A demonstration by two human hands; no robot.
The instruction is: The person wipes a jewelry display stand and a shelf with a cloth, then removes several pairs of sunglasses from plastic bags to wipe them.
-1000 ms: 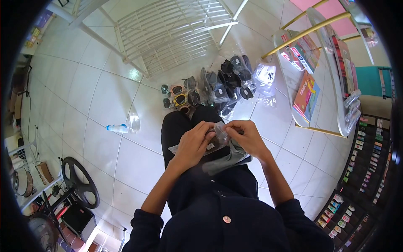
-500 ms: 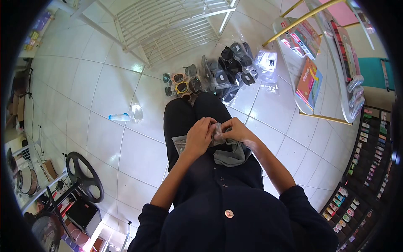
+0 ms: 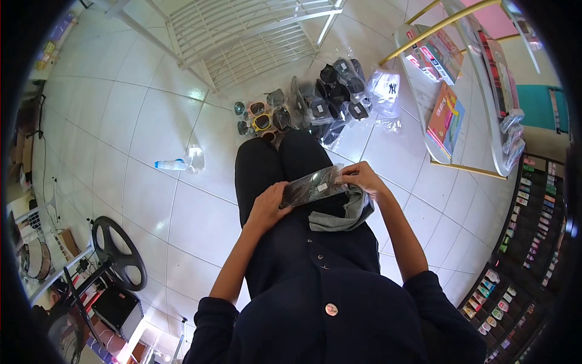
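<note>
The person stands on the white tiled floor (image 3: 121, 115) in a dark buttoned top and dark trousers, holding a long clear plastic sleeve with dark sunglasses inside (image 3: 314, 185) stretched crosswise in front of the thighs. The left hand (image 3: 267, 207) pinches its lower left end, fingers closed on the plastic; the right hand (image 3: 362, 178) grips the upper right end, thumb and fingers shut on the edge. A white label shows on the sleeve near its middle. Just under the sleeve, draped by the right wrist, hangs a grey folded cloth (image 3: 342, 215). On the floor beyond the knees lies a heap of bagged dark sunglasses (image 3: 330, 100), with a row of small coloured-frame glasses (image 3: 259, 118) just beside it on the left and a clear bag with a white cap (image 3: 388, 91) on the right. A clear plastic water bottle (image 3: 173, 164) lies on its side well apart to the left. A white wire rack (image 3: 254, 36) stands behind the heap.
</note>
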